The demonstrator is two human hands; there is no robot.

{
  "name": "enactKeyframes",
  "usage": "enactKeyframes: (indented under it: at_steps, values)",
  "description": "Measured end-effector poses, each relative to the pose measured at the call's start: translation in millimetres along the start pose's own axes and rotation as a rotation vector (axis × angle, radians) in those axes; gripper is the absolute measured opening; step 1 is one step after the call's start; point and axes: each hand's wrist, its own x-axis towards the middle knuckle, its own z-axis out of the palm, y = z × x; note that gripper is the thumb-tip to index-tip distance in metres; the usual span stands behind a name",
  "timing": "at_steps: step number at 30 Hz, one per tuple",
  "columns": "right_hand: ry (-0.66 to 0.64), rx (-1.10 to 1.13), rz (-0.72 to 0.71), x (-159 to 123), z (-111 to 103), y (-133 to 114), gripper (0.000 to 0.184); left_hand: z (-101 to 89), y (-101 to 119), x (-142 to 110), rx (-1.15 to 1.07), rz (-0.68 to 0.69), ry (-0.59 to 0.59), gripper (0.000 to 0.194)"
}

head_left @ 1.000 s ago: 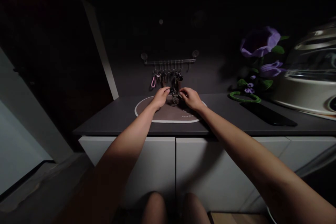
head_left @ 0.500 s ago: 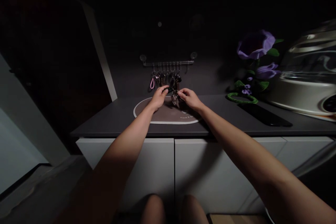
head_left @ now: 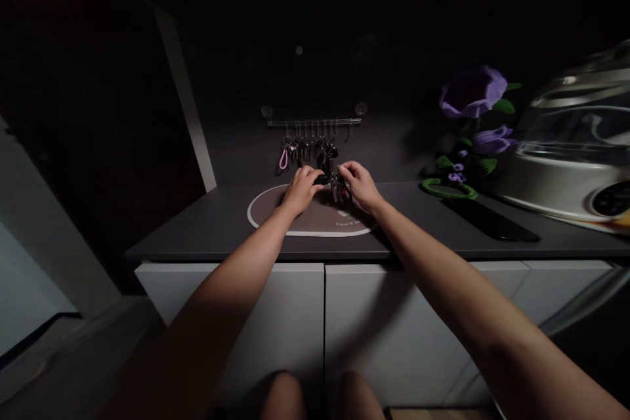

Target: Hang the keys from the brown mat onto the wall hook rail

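Between my hands hangs a bunch of keys [head_left: 336, 189], held above a brown oval mat [head_left: 319, 220] with a white rim. My right hand [head_left: 359, 182] pinches the bunch near its top, at the ring. A small black item [head_left: 322, 180] sits at the fingertips of my left hand [head_left: 302, 189], which are closed on it; it appears to be part of the same bunch. Behind them, a clear hook rail [head_left: 315, 122] on the wall carries several sets of keys [head_left: 308, 148]. A pink strap [head_left: 283, 159] dangles at the rail's left end.
On the right of the dark countertop [head_left: 197, 223] lies a black phone-like slab [head_left: 487, 218]. Purple fabric flowers [head_left: 475, 95] with a green ring base [head_left: 449, 188] stand behind it. A large pale appliance [head_left: 566, 164] is at the far right. White cabinet doors [head_left: 280, 315] are below.
Both hands have shifted slightly to the right relative to the mat, with the keys. My left fingers have turned more over the black item. The camera view has moved a little.
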Motion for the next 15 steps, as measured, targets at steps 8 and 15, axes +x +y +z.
enactKeyframes:
  at_steps: [8, 15]
  values:
    - [0.025, -0.052, -0.045, 1.2, -2.5, -2.2, 0.026, -0.1, 3.2, 1.0, -0.018, 0.024, -0.025, 0.031]
    - [-0.028, -0.076, -0.064, -2.0, 3.4, -5.8, 0.028, 1.4, 9.2, 7.9, -0.253, -0.035, 0.088, 0.024]
